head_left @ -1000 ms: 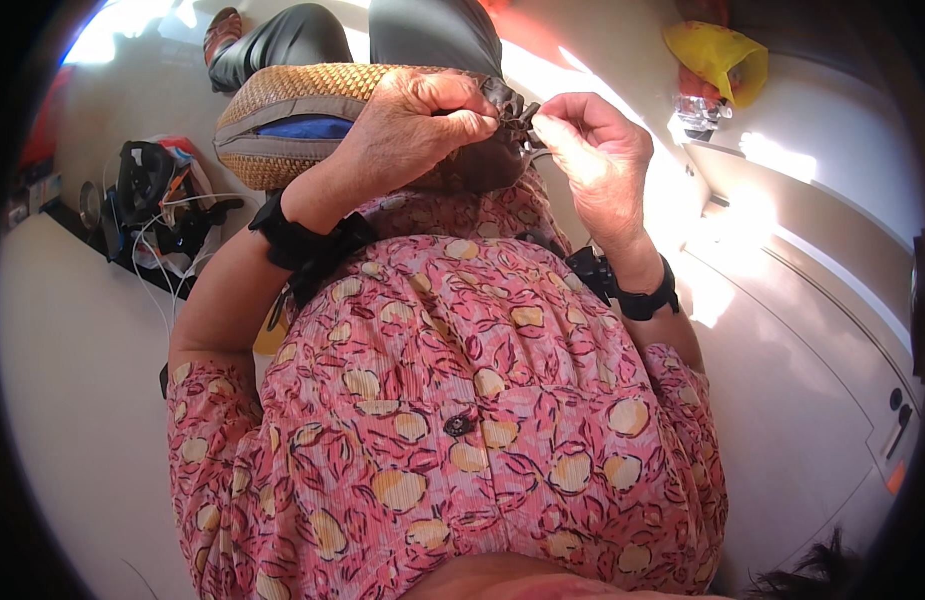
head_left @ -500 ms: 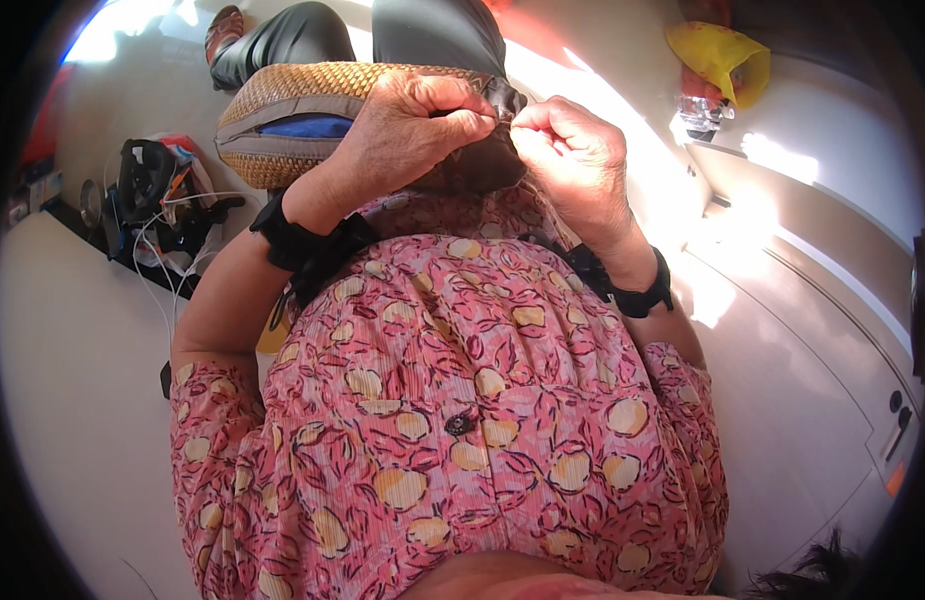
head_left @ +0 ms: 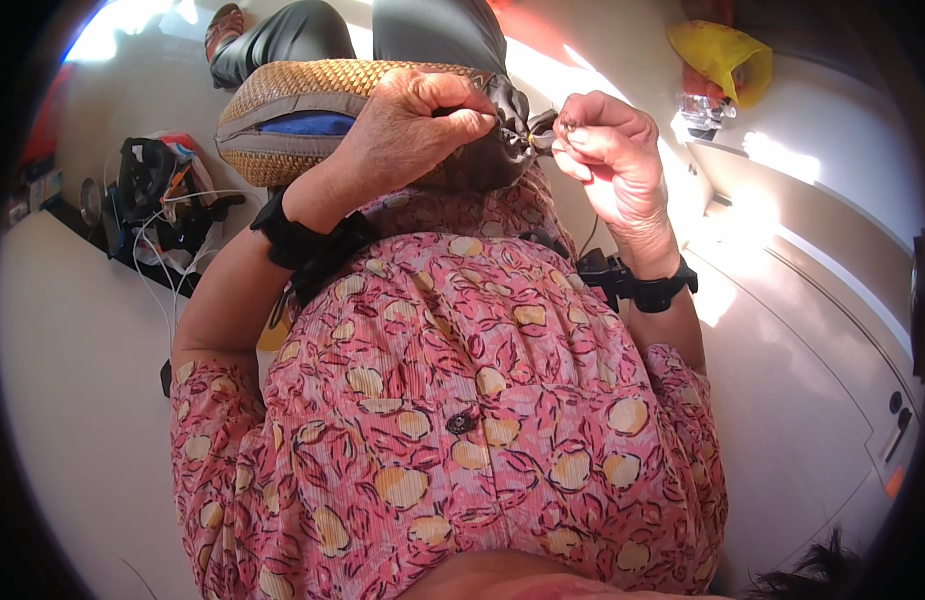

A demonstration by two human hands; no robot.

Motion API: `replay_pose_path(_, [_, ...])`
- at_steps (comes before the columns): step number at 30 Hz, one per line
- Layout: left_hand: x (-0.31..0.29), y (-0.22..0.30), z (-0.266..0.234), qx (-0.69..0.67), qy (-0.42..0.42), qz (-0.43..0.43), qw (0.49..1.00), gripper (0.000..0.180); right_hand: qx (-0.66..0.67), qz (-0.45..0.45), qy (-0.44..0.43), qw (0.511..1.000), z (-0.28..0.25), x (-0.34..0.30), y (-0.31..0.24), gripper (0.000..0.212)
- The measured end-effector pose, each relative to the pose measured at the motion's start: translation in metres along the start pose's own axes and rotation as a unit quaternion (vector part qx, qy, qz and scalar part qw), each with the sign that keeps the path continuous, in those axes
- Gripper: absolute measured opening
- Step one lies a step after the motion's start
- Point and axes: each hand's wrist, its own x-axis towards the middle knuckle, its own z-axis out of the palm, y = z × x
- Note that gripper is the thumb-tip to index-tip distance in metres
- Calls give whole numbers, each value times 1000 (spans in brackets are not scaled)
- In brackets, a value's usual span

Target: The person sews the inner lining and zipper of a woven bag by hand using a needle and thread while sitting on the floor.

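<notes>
Across my lap lies a woven straw cushion (head_left: 272,85) with a grey-edged slit that shows blue inside. Dark brown cloth (head_left: 497,160) covers its right end and is gathered into a bunch, with a small yellowish bit at the gather. My left hand (head_left: 402,130) rests over the cushion, thumb and forefinger pinched at the edge of the dark cloth. Just right of the bunched cloth, my right hand (head_left: 614,160) is closed in a pinch. Something small and brownish shows at its fingertips, too small to name.
At the left lies a heap of dark gear with white cables (head_left: 162,225). A yellow plastic bag (head_left: 722,62) and a clear plastic container (head_left: 702,112) are at the upper right. A pale panel with a dark handle (head_left: 896,430) stands at the right.
My right hand has moved right, away from my left hand, and turned a little. More of the gathered dark cloth shows between them. My left hand has stayed in place.
</notes>
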Motion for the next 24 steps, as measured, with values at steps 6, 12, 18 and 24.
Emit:
replay_pose_path(6, [-2,-6,-4,-44,-20,36,998,13,-95,-87,291,948,-7,4,6,12])
replay_pose_path(12, [-6,-12,-12,-200,-38,-20,979,21,-504,-291,128,803,15,-19,-1,16])
replay_pose_path(18, [-3,-4,-3,46,-10,138,989,20,-601,-268,27,752,24,-22,14,17])
replay_pose_path(24, [1,-9,-3,62,-21,184,981,14,-612,-320,-9,723,19,-20,17,8])
